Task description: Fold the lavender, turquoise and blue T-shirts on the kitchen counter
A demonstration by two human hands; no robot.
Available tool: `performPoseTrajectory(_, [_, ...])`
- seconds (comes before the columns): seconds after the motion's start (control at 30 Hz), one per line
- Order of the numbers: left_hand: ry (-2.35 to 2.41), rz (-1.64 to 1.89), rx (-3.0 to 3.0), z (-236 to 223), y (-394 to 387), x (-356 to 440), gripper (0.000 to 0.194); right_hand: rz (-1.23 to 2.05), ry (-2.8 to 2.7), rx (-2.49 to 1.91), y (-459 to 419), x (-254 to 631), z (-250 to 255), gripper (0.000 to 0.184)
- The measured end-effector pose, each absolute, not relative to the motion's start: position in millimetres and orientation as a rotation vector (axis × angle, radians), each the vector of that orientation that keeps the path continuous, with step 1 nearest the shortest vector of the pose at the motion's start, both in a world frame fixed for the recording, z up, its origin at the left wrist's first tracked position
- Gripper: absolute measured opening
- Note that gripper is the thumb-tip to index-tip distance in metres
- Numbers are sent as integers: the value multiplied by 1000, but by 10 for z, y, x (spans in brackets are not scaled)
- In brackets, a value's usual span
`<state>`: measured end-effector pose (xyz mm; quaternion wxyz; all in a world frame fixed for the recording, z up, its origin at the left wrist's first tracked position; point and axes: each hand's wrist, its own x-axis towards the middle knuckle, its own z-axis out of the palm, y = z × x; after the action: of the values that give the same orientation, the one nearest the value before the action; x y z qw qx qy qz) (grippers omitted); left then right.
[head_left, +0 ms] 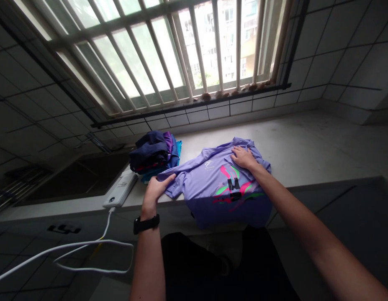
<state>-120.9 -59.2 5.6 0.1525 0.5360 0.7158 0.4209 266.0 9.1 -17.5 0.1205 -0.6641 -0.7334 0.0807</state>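
1. Far left, at 9 o'clock from the purple T-shirt (195,179), there's a dark sink (87,173) let into the desk (307,146).
2. Next along, also around 9, a white box (121,188) sits at the desk's front edge, with a white cable (108,228) plugged into its near end.
3. At 10 o'clock there's a messy pile of clothes (152,152), navy with bits of purple and blue.
4. Left hand (154,190), black watch (146,224) on the wrist, is at the shirt's 9, pinching the sleeve: thumb on top, other fingers mostly hidden.
5. The tee lies on the desk, collar towards 12, bottom part drooping over the front edge at 6. Pink, green and black print on it, plus a small white logo.
6. Right hand (242,158) rests on the fabric around 1, just below the collar, fingers a bit spread, not pinching.
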Motion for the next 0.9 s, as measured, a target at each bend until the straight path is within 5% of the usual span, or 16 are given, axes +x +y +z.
performPoseTrajectory(0.23, [2098, 1277, 1626, 254, -641, -928, 16, 230, -2151, -1947, 96, 2659, -184, 58])
performPoseTrajectory(0.47, [1471, 959, 1749, 424, -624, -535, 43, 217, -2140, -1939, 100, 2666, -199, 57])
performPoseTrajectory(0.9, [1607, 365, 2280, -53, -318, -372, 33, 34, -1969, -1947, -21, 2696, -66, 48])
